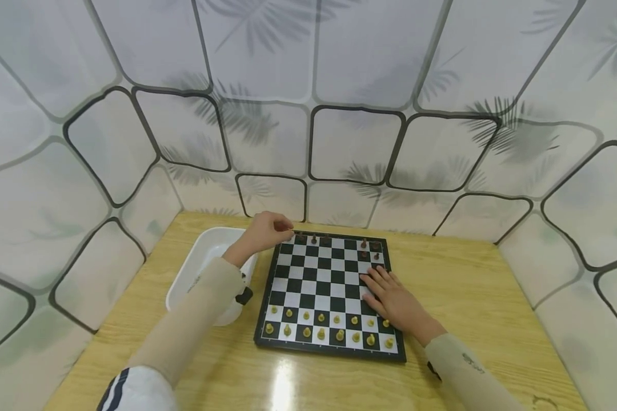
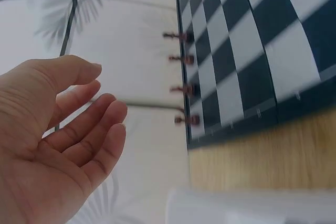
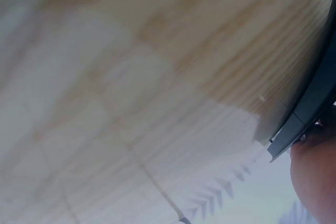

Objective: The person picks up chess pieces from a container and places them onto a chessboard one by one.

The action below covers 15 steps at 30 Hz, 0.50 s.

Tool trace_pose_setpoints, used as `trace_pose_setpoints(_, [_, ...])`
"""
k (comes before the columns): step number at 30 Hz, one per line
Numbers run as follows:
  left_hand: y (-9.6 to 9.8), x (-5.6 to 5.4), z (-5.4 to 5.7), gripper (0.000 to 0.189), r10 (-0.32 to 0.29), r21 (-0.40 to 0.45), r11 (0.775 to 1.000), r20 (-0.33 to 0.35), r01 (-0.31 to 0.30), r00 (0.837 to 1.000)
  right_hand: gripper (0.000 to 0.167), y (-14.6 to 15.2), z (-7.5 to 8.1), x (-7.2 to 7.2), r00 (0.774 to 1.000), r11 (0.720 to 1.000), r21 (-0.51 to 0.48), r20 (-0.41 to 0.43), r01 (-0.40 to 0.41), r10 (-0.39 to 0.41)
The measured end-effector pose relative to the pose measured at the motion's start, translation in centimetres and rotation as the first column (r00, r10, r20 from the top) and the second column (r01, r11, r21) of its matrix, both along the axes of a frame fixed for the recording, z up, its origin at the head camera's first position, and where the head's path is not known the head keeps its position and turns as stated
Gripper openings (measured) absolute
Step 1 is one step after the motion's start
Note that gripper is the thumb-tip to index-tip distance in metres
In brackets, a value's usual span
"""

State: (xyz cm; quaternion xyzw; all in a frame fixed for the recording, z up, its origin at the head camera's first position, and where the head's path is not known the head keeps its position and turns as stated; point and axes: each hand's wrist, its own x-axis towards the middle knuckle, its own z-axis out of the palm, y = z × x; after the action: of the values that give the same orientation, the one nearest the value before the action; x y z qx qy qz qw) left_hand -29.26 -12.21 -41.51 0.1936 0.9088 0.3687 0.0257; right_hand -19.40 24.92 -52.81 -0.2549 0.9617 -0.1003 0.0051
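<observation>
Currently, the corner red piece (image 2: 189,120) is stood upright at the far-left corner of the board (image 1: 308,279), just right of the left hand (image 1: 264,231), the nearer one, half-curled and apparently empty. The right hand (image 1: 391,297) is laid flat on the right side.

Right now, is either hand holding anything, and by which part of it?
Nothing is held: the left hand is loosely curled but empty; the right hand rests on the chessboard.
</observation>
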Motion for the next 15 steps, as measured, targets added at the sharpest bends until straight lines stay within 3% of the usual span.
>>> trace_pose_setpoints(9, [-4.8, 1.2, -0.7, 0.022, 0.049, 0.009, 0.999, -0.001, -0.049, 0.999, 0.061, 0.0, -0.1, 0.1, 1.000, 1.000, -0.015, 0.010, -0.004, 0.004])
trace_pose_setpoints(15, [-7.9, 2.6, -1.5, 0.021, 0.086, -0.038, 0.996, 0.003, -0.086, 0.996, 0.061, 0.1, -0.2, 0.0, 1.000, 1.000, -0.015, 0.006, -0.001, 0.001])
